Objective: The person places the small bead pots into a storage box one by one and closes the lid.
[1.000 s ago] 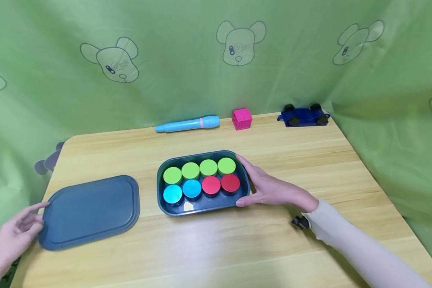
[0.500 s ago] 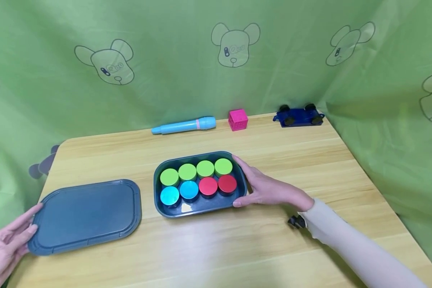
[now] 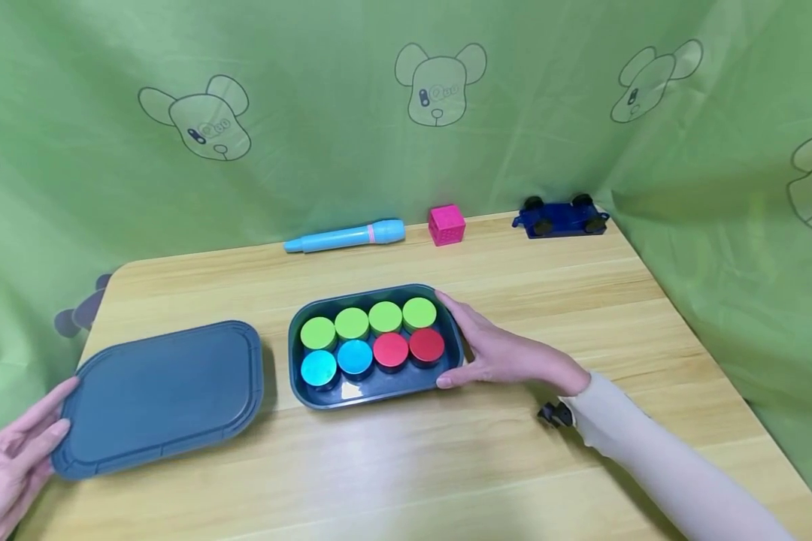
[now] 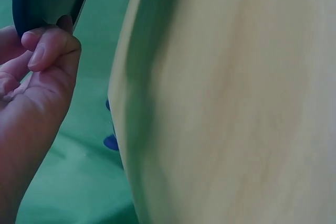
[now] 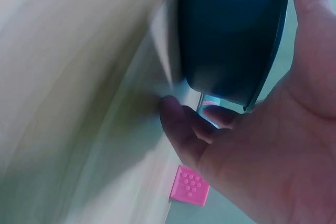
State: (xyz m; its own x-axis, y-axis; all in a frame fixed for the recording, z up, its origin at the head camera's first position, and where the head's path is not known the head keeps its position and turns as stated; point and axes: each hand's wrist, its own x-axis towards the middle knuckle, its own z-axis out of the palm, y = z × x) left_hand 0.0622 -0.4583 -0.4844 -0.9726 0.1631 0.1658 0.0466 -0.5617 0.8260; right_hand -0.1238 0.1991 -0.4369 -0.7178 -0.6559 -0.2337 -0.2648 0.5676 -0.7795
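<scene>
At the left of the head view, my left hand point(image 3: 20, 458) pinches the near-left end of a dark blue-grey lid point(image 3: 162, 391), thumb on top. The lid's right end is raised off the table, with a shadow beside it. In the left wrist view the thumb and fingers meet at the lid's edge point(image 4: 23, 3). My right hand point(image 3: 507, 353) grips the right end of a matching open box point(image 3: 379, 392), thumb at the near corner and a finger at the far one. Inside the box stand several round-topped pieces: a green row point(image 3: 386, 318), two blue point(image 3: 355, 357) and two red point(image 3: 391, 350).
A blue toy microphone point(image 3: 345, 237), a pink cube point(image 3: 446, 225) and a dark blue wheeled toy chassis point(image 3: 562, 219) lie along the back edge of the wooden table point(image 3: 406, 466). A green printed curtain point(image 3: 331, 135) hangs behind and at the sides.
My left hand has gone from touching the lid's edge to pinching it, and the lid's right end has risen. My right hand stays on the box; the view has shifted slightly.
</scene>
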